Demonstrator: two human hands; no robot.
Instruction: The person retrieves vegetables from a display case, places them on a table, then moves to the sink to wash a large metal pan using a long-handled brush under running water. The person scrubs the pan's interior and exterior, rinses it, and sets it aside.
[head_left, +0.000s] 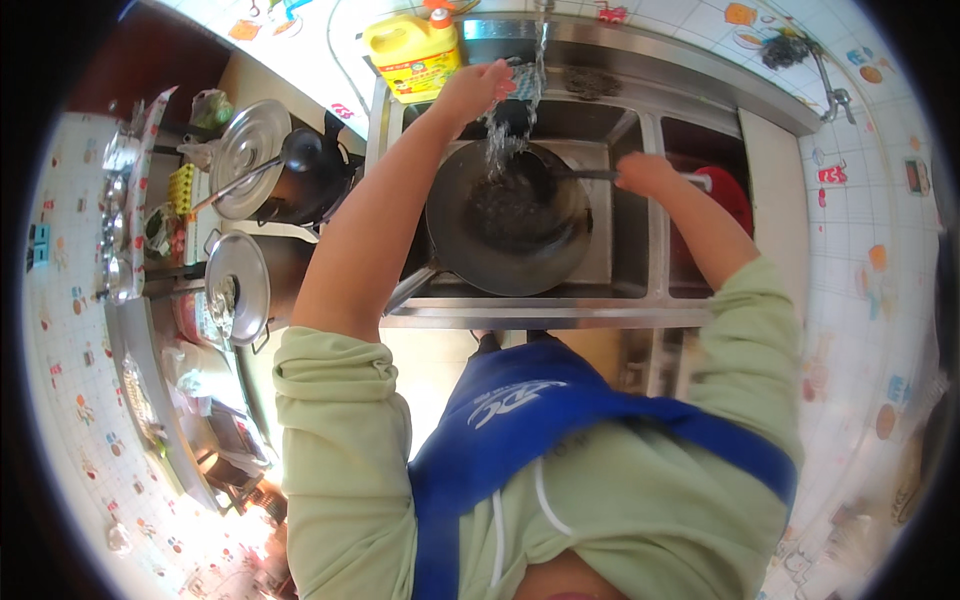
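A dark wok (510, 262) sits in the left basin of a stainless steel sink (630, 247), its handle (412, 285) pointing to the near left. Water (538, 60) runs from above and splashes into it. Beside that stream is my left hand (480, 86), with water also dropping below its fingers; whether it holds anything is unclear. My right hand (643, 174) grips the grey handle of a long utensil (589, 175). The utensil's dark head reaches into the wok, and its exact shape is hard to make out.
A yellow detergent jug (412, 64) stands behind the sink's left corner. A dark scouring pad (592, 82) lies on the back ledge. Something red (720, 199) is in the right basin. Leftward are a ladle (304, 150), a lidded pot (238, 285) and another metal lid (251, 150).
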